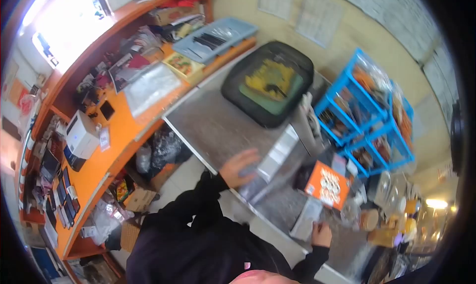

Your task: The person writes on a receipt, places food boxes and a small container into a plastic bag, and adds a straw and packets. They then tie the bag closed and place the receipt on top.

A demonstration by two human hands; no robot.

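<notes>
My left hand (240,168) is over the near edge of the grey table (198,118), fingers stretched out and slightly blurred. Beside its fingertips lies some clear plastic wrap (255,187), and just beyond is a long silver-white box (278,152). At the right, my right hand (321,235) rests low over the table with its fingers curled closed. Next to it lies a flat grey packet (306,218); whether the fingers touch it or pinch something small is hidden. An orange printed box (327,185) sits just past the packet.
A black tray (233,93) with yellow material on a green base stands at the back. Blue plastic baskets (349,113) full of packets stand against the wall. Jars (369,219) crowd the right side. Leftward, an orange counter (121,135) holds a white box (82,135), phones and a blue tray (215,38).
</notes>
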